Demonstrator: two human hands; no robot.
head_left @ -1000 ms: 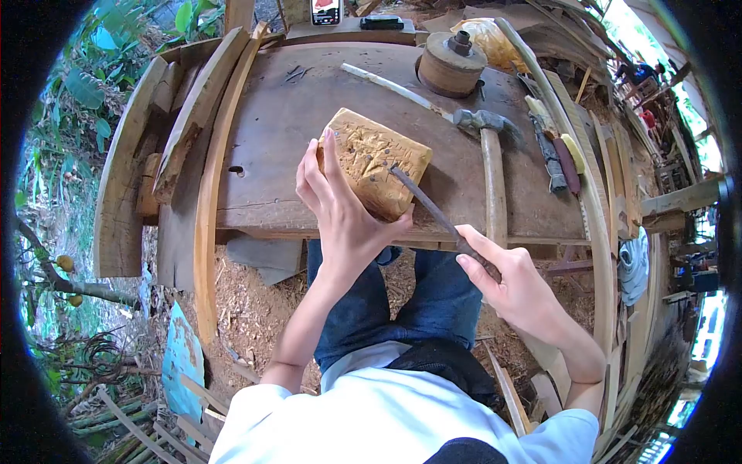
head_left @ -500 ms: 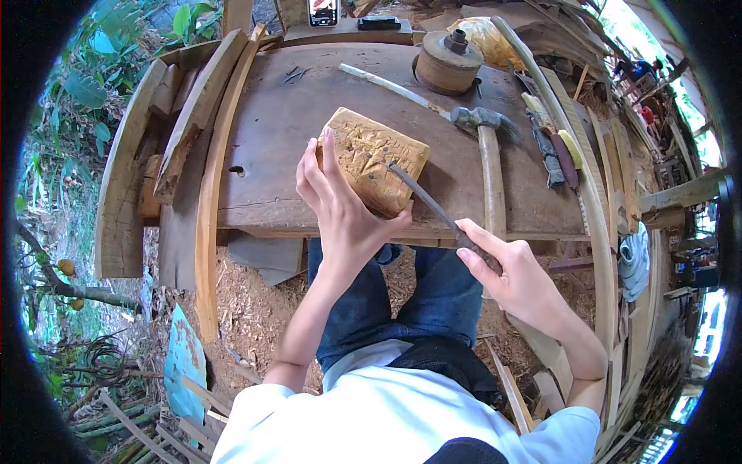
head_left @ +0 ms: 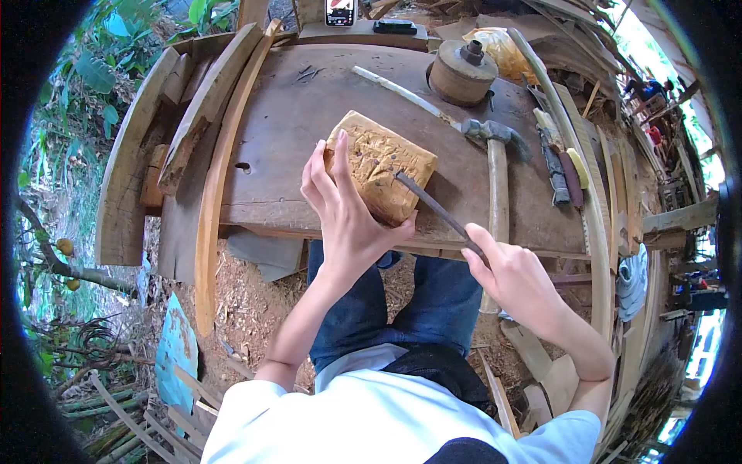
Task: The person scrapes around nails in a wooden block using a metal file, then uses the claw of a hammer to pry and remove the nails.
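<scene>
While long curved boards (head_left: 224,147) lean along its left side, the tabletop (head_left: 278,131) carries a few nails (head_left: 309,73) near its far left corner. To the right of these, the left hand (head_left: 340,216) clasps a wood block (head_left: 382,162) close to the near edge. Its grip is spread: the fingers reach up the block's left side, and the thumb presses at the lower right corner. The slim metal chisel (head_left: 434,205) slants from the block's carved face to the right hand (head_left: 518,282), whose grip pinches the shaft between thumb and forefinger, the other fingers curled under. Beyond the block lies a pale rod (head_left: 402,91), ending beside the head of a claw hammer (head_left: 498,185); behind that stands a round wooden cylinder (head_left: 462,76) with a bolt on top.

Cuts and small dark pits cover much of the block's upper face, so a good share of carving looks done. The relief seems rough, and how much is left cannot be told.

Against the earlier frame, the whole view has swung slightly, shifting the bench things a little to the right and down. The chisel tip sits at nearly the same spot, and both grips look unchanged.
</scene>
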